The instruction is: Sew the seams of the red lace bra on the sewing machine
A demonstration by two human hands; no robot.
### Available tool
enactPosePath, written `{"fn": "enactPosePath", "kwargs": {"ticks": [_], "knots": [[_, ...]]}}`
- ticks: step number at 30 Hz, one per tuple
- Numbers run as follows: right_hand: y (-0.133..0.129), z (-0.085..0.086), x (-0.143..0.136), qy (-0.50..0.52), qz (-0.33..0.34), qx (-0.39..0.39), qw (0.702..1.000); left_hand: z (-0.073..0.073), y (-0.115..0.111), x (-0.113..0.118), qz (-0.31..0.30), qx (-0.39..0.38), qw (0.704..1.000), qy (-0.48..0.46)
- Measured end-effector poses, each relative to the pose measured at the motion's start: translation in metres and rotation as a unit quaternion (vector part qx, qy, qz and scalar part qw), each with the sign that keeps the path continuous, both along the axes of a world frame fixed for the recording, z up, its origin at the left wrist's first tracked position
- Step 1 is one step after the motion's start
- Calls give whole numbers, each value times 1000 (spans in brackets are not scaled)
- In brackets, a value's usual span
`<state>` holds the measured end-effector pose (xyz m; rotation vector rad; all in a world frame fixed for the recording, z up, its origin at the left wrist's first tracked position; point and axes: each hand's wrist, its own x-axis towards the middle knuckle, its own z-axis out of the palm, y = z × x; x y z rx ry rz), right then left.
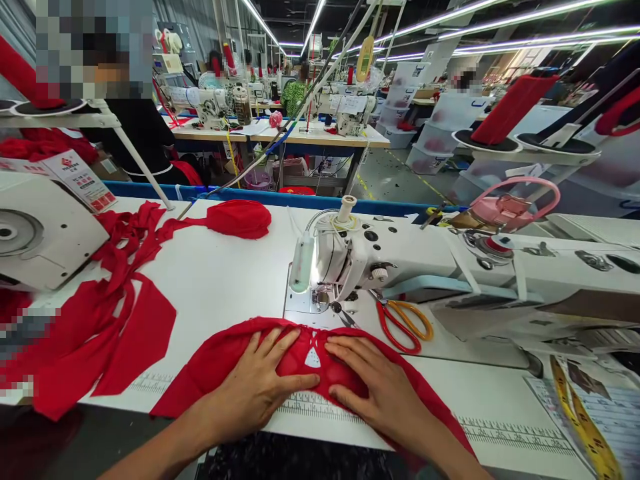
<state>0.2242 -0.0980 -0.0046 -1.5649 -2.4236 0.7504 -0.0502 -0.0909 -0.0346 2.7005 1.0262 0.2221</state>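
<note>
A red fabric piece with a lace part (310,360) lies spread on the white table in front of the sewing machine (350,260). My left hand (260,387) rests flat on its left half, fingers spread. My right hand (373,380) presses flat on its right half. Between the two hands a small white triangular gap shows in the lace. The machine's needle area (320,300) sits just beyond the fabric, lit by a lamp.
Red-and-orange scissors (403,323) lie right of the needle. Several cut red pieces (115,313) are piled at the left, near another machine (40,233). A yellow tape measure (585,420) lies at the right. Another person (135,127) sits beyond the table.
</note>
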Motion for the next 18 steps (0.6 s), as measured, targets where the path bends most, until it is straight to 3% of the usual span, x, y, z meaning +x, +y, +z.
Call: {"fn": "enactPosePath", "kwargs": {"ticks": [7, 14, 18], "knots": [[2, 6, 3, -2, 10, -43, 999, 6, 1, -7, 24, -59, 998, -17], [2, -1, 6, 31, 28, 9, 999, 3, 6, -18, 85, -68, 990, -91], [4, -1, 8, 32, 35, 12, 999, 4, 8, -22, 83, -63, 993, -57]]}}
